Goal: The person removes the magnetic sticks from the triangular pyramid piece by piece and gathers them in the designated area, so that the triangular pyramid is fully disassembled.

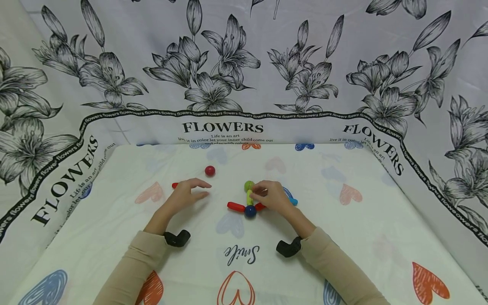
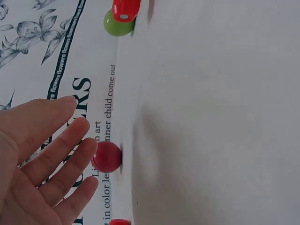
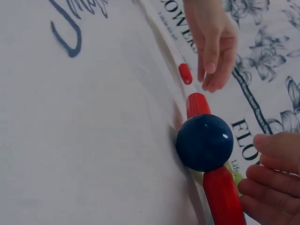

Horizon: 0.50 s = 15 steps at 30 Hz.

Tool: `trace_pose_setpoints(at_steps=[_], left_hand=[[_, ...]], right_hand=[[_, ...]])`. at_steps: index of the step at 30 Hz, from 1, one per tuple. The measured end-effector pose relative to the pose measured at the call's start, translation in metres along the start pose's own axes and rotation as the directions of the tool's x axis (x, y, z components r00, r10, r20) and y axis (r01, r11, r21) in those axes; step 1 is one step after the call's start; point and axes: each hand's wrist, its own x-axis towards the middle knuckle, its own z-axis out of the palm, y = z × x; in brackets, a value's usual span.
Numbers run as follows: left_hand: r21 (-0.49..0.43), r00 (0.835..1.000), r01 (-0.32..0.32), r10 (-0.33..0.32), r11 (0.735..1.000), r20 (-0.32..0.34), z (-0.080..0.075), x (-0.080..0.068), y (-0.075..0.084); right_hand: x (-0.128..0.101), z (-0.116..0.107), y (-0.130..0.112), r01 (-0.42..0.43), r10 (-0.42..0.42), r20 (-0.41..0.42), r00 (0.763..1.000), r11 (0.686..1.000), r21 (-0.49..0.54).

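long beige sleeves cover both arms to the wrists; a black strap-mounted camera sits at each wrist.

Blue ball joins 2 red rods, green rod upright.

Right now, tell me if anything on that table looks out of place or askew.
Nothing looks spilled or damaged. One red ball sits alone, apart from the joined rods and the blue ball that the right hand pinches. The left hand hovers open near a loose red rod.
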Motion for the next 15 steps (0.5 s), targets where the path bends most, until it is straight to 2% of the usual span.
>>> trace_pose_setpoints(at_steps=[9, 15], left_hand=[[-0.048, 0.997, -0.021, 0.025, 0.999, 0.076, 0.013, 0.001, 0.016], [-0.053, 0.991, -0.062, 0.068, 0.997, 0.118, 0.024, 0.003, 0.026]], right_hand=[[-0.012, 0.0, 0.008, 0.113, -0.112, 0.11, 0.988, 0.994, -0.003], [-0.014, 0.0, 0.009, 0.141, -0.135, 0.154, 0.979, 0.99, -0.03]])
